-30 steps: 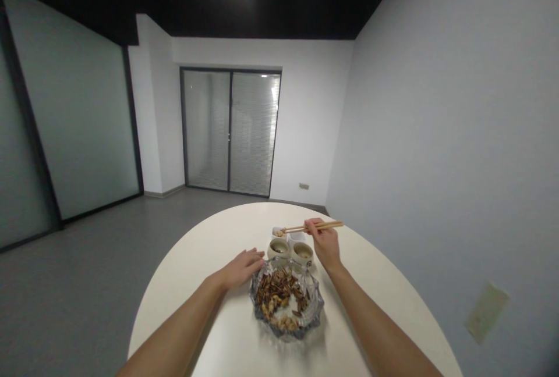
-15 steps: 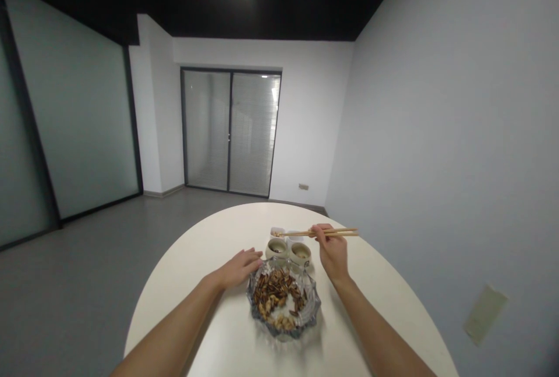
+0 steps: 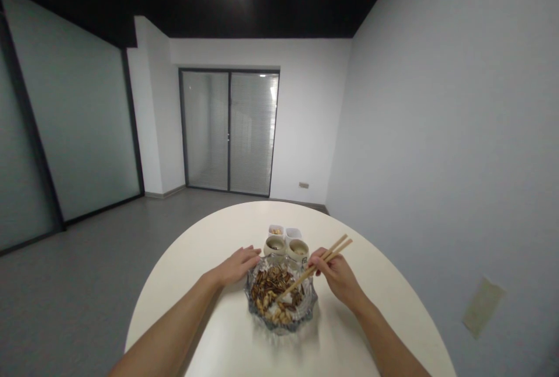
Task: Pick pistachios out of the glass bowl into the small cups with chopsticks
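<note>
My right hand (image 3: 334,275) grips a pair of wooden chopsticks (image 3: 311,269), their tips down among the pieces in a clear glass bowl (image 3: 309,306) with a scalloped rim. Dark brown striped pieces (image 3: 274,279) fill the back of the bowl, and paler, nut-like pieces (image 3: 282,314) lie toward its front. Whether the tips pinch a piece is too small to tell. My left hand (image 3: 238,265) rests flat with fingers stretched out, its fingertips by the bowl's left rim. Behind the bowl stand two beige round cups (image 3: 275,245), side by side, with a little something inside each.
Past the cups sit two small white dishes; the left dish (image 3: 276,229) holds pale yellowish bits, and the right dish (image 3: 293,234) is beside it. Everything stands on a round white table (image 3: 209,237). A wall (image 3: 437,162) runs close along the right.
My right hand has come back toward me from over the small white dishes, bringing the chopstick tips down into the glass bowl. My left hand has stayed about where it was.
</note>
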Action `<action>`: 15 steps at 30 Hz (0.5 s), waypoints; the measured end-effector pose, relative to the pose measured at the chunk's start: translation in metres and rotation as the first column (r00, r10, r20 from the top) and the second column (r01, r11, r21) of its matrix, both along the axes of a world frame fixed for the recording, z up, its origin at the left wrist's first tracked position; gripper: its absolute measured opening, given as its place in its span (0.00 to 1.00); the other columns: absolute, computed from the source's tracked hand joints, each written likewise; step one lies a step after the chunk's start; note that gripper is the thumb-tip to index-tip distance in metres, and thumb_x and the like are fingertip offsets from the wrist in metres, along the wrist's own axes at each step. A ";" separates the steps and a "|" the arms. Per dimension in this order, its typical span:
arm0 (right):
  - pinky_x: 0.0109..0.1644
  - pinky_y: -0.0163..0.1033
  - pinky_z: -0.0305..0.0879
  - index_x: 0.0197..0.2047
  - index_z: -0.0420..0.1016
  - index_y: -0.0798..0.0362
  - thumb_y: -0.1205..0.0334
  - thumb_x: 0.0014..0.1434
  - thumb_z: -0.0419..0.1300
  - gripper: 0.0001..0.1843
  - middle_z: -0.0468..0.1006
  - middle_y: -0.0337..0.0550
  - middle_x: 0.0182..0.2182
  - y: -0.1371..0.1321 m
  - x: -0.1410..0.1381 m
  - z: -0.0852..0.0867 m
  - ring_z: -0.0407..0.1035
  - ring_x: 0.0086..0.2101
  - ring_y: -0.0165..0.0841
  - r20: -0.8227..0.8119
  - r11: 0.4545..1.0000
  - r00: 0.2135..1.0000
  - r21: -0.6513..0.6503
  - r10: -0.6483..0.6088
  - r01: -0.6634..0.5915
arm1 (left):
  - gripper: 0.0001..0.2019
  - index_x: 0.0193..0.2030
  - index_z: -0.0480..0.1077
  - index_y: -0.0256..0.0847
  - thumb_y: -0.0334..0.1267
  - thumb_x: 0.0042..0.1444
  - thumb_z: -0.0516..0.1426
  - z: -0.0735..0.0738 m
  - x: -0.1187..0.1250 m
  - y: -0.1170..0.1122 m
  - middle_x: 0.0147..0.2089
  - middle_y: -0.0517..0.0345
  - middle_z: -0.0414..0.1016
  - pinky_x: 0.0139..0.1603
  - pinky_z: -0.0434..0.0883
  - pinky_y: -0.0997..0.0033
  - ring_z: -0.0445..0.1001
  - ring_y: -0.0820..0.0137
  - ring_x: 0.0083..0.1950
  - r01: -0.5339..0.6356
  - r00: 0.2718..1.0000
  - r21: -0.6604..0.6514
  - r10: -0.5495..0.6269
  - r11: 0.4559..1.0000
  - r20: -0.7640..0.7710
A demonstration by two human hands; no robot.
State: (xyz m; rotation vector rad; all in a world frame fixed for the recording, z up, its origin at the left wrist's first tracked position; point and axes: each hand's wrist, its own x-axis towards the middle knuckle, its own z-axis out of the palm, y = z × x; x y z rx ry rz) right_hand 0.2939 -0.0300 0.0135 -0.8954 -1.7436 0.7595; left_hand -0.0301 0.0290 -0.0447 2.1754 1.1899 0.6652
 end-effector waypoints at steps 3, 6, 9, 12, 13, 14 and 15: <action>0.30 0.36 0.70 0.28 0.82 0.51 0.36 0.64 0.63 0.27 0.82 0.45 0.27 0.002 0.001 0.000 0.75 0.28 0.35 -0.004 1.000 1.000 0.001 0.007 -0.007 | 0.37 0.63 0.78 0.47 0.71 0.68 0.45 0.000 -0.001 0.000 0.76 0.50 0.66 0.81 0.42 0.39 0.54 0.46 0.80 0.006 1.000 -0.001 -0.006 1.000 0.010; 0.30 0.36 0.70 0.28 0.82 0.51 0.35 0.64 0.62 0.28 0.81 0.45 0.26 0.002 0.002 0.000 0.75 0.28 0.35 -0.007 1.000 1.000 0.010 0.005 -0.004 | 0.37 0.62 0.78 0.47 0.72 0.67 0.45 -0.001 -0.001 0.000 0.76 0.49 0.66 0.81 0.41 0.39 0.54 0.45 0.80 0.004 1.000 -0.007 -0.004 1.000 0.013; 0.30 0.36 0.70 0.29 0.82 0.52 0.33 0.64 0.62 0.30 0.81 0.45 0.26 -0.001 0.002 0.001 0.75 0.27 0.35 -0.001 1.000 1.000 0.005 0.018 -0.018 | 0.38 0.63 0.78 0.47 0.72 0.67 0.46 0.000 -0.001 0.000 0.76 0.49 0.66 0.82 0.41 0.40 0.54 0.46 0.80 0.000 1.000 -0.011 0.001 1.000 0.017; 0.31 0.37 0.72 0.29 0.82 0.52 0.32 0.64 0.61 0.30 0.81 0.45 0.25 -0.006 0.001 0.004 0.75 0.27 0.35 0.012 1.000 1.000 -0.003 0.026 -0.026 | 0.37 0.63 0.77 0.47 0.71 0.67 0.46 0.000 -0.001 0.000 0.76 0.49 0.66 0.82 0.42 0.40 0.55 0.46 0.80 -0.001 1.000 -0.007 0.001 1.000 0.013; 0.31 0.37 0.72 0.29 0.82 0.52 0.32 0.64 0.61 0.31 0.81 0.45 0.25 -0.007 0.000 0.006 0.75 0.27 0.35 0.014 1.000 1.000 -0.001 0.024 -0.024 | 0.37 0.64 0.77 0.47 0.71 0.68 0.46 0.000 -0.001 0.000 0.76 0.49 0.66 0.82 0.42 0.40 0.54 0.46 0.80 0.000 1.000 -0.005 0.000 1.000 0.007; 0.31 0.38 0.73 0.29 0.82 0.52 0.32 0.64 0.61 0.31 0.81 0.45 0.25 -0.007 0.000 0.007 0.75 0.27 0.36 0.016 1.000 1.000 0.001 0.020 -0.020 | 0.37 0.65 0.76 0.46 0.71 0.68 0.45 0.001 -0.001 0.000 0.76 0.49 0.66 0.82 0.42 0.40 0.54 0.46 0.80 0.003 1.000 -0.004 -0.003 1.000 0.000; 0.31 0.38 0.73 0.29 0.82 0.52 0.31 0.64 0.61 0.31 0.80 0.45 0.25 -0.008 0.000 0.007 0.75 0.27 0.36 0.018 1.000 1.000 0.005 0.015 -0.015 | 0.38 0.65 0.76 0.46 0.71 0.68 0.45 0.001 -0.001 0.000 0.77 0.49 0.65 0.82 0.42 0.39 0.54 0.46 0.80 0.005 1.000 -0.003 -0.005 1.000 -0.006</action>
